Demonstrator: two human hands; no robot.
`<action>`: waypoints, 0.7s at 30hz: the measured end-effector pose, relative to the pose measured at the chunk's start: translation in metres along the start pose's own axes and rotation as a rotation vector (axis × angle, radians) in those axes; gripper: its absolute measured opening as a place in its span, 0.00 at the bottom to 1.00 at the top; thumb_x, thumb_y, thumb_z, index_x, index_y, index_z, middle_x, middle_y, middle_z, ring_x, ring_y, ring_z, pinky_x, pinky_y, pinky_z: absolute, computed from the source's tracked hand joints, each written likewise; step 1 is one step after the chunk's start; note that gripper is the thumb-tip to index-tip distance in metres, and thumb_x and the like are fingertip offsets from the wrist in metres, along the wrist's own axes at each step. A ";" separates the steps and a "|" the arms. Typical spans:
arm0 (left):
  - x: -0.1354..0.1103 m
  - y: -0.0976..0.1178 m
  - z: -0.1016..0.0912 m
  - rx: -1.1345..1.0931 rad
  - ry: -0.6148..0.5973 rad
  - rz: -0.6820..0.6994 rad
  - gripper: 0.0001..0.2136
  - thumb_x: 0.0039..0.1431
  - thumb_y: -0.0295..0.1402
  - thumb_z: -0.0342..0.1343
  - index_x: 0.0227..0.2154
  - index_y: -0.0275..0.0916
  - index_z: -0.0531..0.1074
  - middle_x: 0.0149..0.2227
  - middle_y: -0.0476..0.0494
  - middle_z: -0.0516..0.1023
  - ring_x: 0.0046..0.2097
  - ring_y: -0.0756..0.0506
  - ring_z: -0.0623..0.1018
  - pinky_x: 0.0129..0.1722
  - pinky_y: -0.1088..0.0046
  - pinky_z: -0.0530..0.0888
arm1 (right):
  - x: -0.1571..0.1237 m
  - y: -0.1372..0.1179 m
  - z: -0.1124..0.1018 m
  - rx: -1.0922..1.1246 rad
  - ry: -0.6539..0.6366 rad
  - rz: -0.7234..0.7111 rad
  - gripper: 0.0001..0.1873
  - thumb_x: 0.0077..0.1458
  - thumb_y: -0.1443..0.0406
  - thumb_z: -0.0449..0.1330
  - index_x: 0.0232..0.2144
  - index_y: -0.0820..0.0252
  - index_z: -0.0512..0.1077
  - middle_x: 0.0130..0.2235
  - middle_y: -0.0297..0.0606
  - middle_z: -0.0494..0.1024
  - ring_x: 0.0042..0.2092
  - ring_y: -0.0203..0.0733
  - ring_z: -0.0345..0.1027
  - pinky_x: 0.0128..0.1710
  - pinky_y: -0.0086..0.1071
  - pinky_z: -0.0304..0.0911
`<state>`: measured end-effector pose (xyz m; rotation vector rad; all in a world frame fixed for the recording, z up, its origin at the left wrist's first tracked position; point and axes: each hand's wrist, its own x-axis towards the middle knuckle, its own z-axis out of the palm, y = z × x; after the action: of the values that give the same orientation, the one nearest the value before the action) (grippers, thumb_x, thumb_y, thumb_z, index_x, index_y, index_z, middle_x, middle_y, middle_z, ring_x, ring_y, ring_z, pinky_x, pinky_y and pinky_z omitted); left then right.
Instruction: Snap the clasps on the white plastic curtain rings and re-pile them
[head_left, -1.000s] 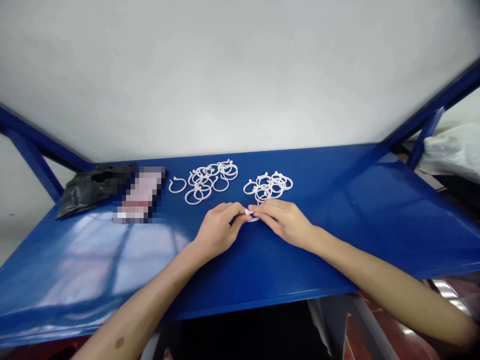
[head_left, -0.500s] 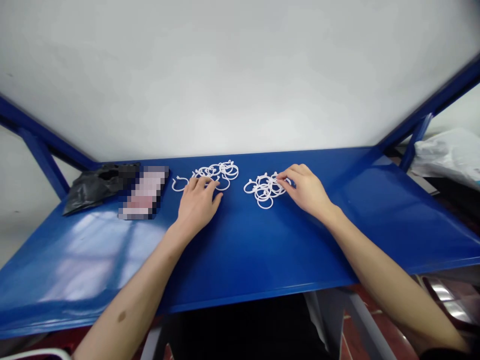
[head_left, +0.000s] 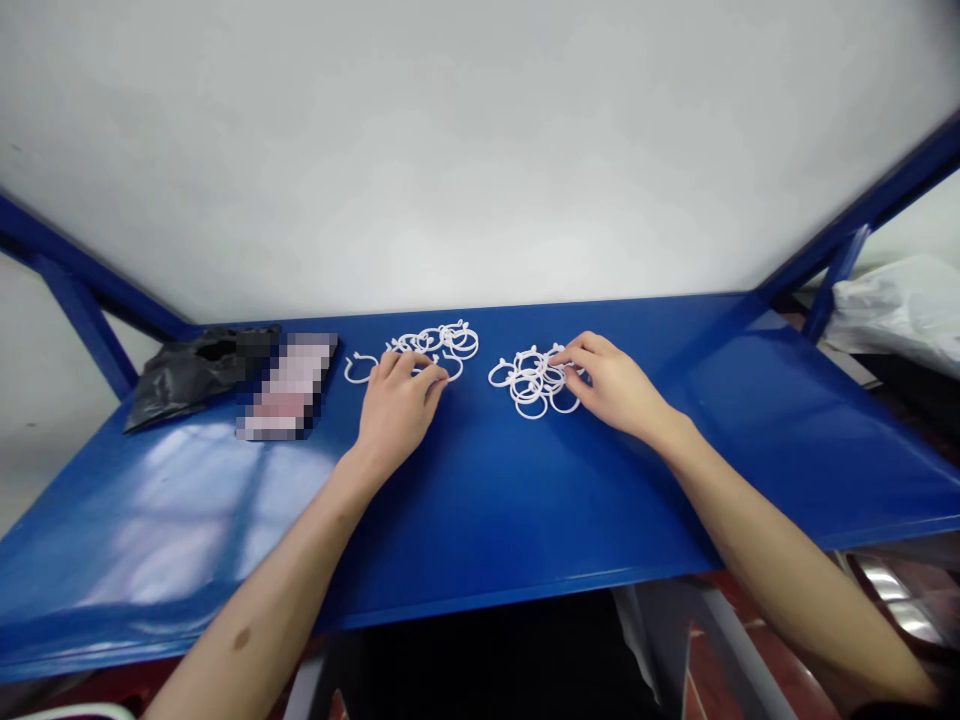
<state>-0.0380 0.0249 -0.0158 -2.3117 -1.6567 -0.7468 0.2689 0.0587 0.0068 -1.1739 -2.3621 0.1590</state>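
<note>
My left hand [head_left: 397, 405] reaches over the left pile of white plastic curtain rings [head_left: 457, 340]. Its thumb and forefinger are closed on the edge of one open curtain ring [head_left: 458, 368], whose small knobbed ends show behind the fingers. Another open ring [head_left: 358, 376] lies just left of that hand. My right hand [head_left: 615, 385] is at the right side of a second pile of the same rings [head_left: 527, 383]. Its thumb and forefinger are apart over the pile, with a ring [head_left: 565, 403] lying just below the fingertips. The fingers hide part of both piles.
Both piles lie on a blue table [head_left: 480, 500] against a pale wall [head_left: 480, 150]. To the left are a black plastic bag [head_left: 180, 380] and a blurred-out flat object [head_left: 289, 385]. A blue frame brace stands at each side. A whitish plastic bag [head_left: 900, 305] is beyond the right edge.
My right hand has let go of a ring, which now lies at the right pile's lower edge, and its fingers have parted. My left thumb and forefinger have closed on a ring.
</note>
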 end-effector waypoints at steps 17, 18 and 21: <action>-0.015 0.056 -0.009 -0.457 0.059 0.046 0.09 0.66 0.35 0.56 0.47 0.41 0.71 0.37 0.47 0.83 0.37 0.47 0.80 0.36 0.70 0.72 | -0.015 -0.057 0.033 0.596 0.147 0.097 0.10 0.66 0.62 0.57 0.48 0.53 0.66 0.33 0.31 0.78 0.32 0.35 0.75 0.35 0.29 0.71; -0.014 0.058 -0.010 -0.530 0.030 -0.050 0.10 0.66 0.35 0.55 0.48 0.41 0.70 0.37 0.47 0.83 0.36 0.47 0.80 0.35 0.72 0.73 | -0.015 -0.058 0.033 0.572 0.154 0.076 0.10 0.66 0.63 0.57 0.49 0.53 0.67 0.34 0.31 0.79 0.32 0.35 0.75 0.35 0.29 0.71; -0.012 0.063 -0.016 -0.688 -0.076 -0.140 0.07 0.69 0.35 0.52 0.42 0.41 0.73 0.37 0.49 0.83 0.35 0.50 0.80 0.35 0.75 0.74 | -0.017 -0.061 0.032 0.461 0.153 -0.017 0.11 0.66 0.64 0.56 0.50 0.52 0.71 0.37 0.33 0.81 0.34 0.36 0.76 0.34 0.29 0.72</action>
<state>0.0129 -0.0140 -0.0007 -2.6884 -1.8121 -1.4688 0.2183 0.0113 -0.0080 -0.9051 -2.0517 0.5541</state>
